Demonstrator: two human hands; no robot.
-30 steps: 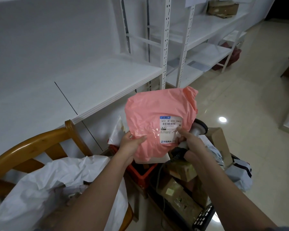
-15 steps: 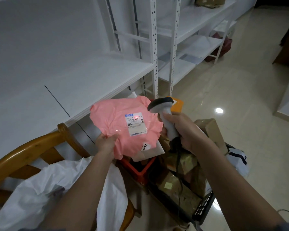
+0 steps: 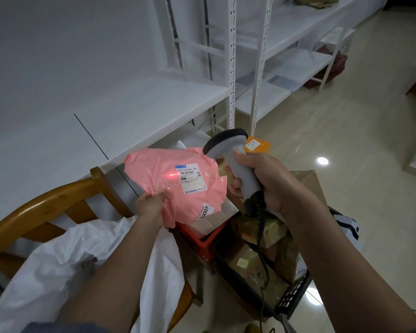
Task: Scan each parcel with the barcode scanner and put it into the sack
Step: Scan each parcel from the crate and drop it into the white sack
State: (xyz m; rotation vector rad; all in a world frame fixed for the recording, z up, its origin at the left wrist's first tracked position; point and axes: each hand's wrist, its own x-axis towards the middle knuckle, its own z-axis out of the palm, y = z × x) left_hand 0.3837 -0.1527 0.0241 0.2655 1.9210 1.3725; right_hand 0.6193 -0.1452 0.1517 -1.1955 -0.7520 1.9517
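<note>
Left hand (image 3: 150,205) gripping pink parcel (image 3: 175,186), right hand (image 3: 264,181) grasping barcode scanner (image 3: 235,162) beside it.

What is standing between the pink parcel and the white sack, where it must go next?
Nothing visible does. The left hand holds the pink parcel just above the white sack, which lies below and to the left. The sack's opening cannot be made out.

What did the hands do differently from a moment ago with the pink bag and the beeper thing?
The right hand let go of the pink parcel, raised the barcode scanner and now shines a red line on the label. The parcel tipped flatter and lower. The left hand kept gripping its edge; the white sack stayed put.
</note>
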